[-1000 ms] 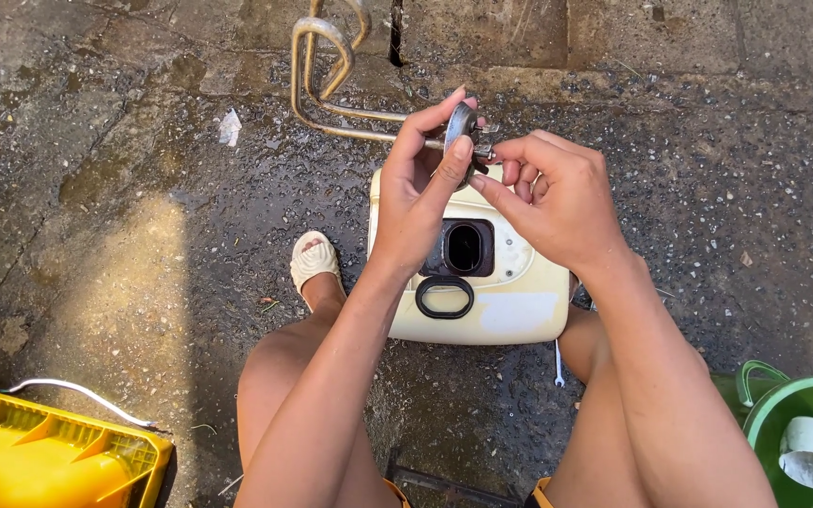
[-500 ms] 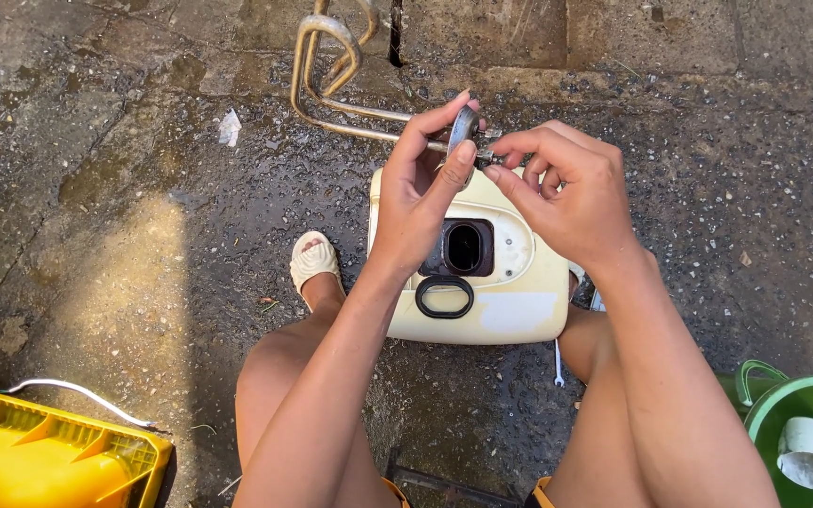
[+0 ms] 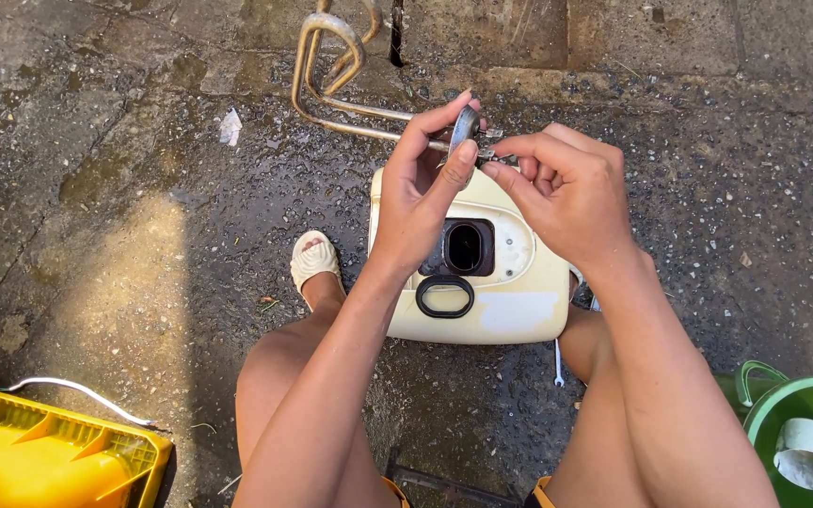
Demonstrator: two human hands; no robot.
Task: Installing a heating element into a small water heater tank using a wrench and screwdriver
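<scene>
My left hand (image 3: 422,193) grips a small grey metal flange (image 3: 465,130) at the end of a bent metal heating-element tube (image 3: 331,66) that runs away over the ground. My right hand (image 3: 565,193) pinches a small metal part (image 3: 493,150) at that flange, fingers closed on it. Below both hands lies a cream plastic tank (image 3: 510,301) with a dark oval opening (image 3: 466,246). A loose black rubber ring (image 3: 444,296) rests on the tank's near side.
I squat on wet stone ground (image 3: 96,169). A yellow crate (image 3: 44,452) with a metal handle stands at the lower left. A green bucket (image 3: 769,404) holding a roll of white tape (image 3: 806,454) is at the lower right. A small spanner (image 3: 557,362) lies beside the tank.
My right hand has shifted slightly at the flange, its fingers working the small part. The left hand and the tank stay where they were.
</scene>
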